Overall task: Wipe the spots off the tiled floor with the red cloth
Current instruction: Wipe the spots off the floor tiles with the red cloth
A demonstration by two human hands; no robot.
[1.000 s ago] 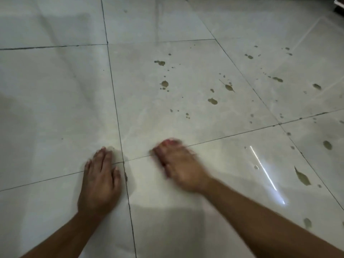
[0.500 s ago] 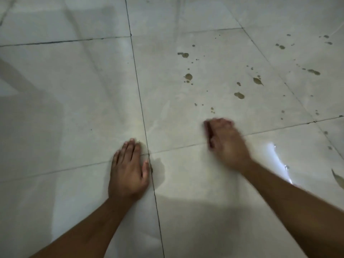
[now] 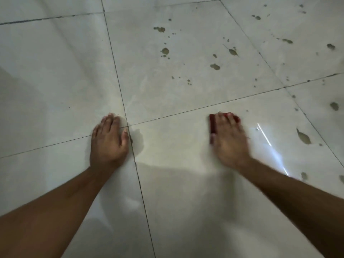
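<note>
My right hand presses flat on the red cloth, which shows only as a red strip at the fingers' left edge and between the fingertips. It lies on the near right tile of the pale tiled floor, just below a grout line. My left hand rests flat on the floor, fingers apart, at a grout crossing, holding nothing. Greenish-brown spots dot the tile beyond the right hand. A larger spot lies to the cloth's right.
More spots are scattered over the far right tiles and at the right edge. A bright streak of reflected light lies right of my right hand. The left tiles show no spots.
My right hand with the cloth has slid rightward and slightly toward me along the grout line. The left hand stays planted. The camera view has shifted.
</note>
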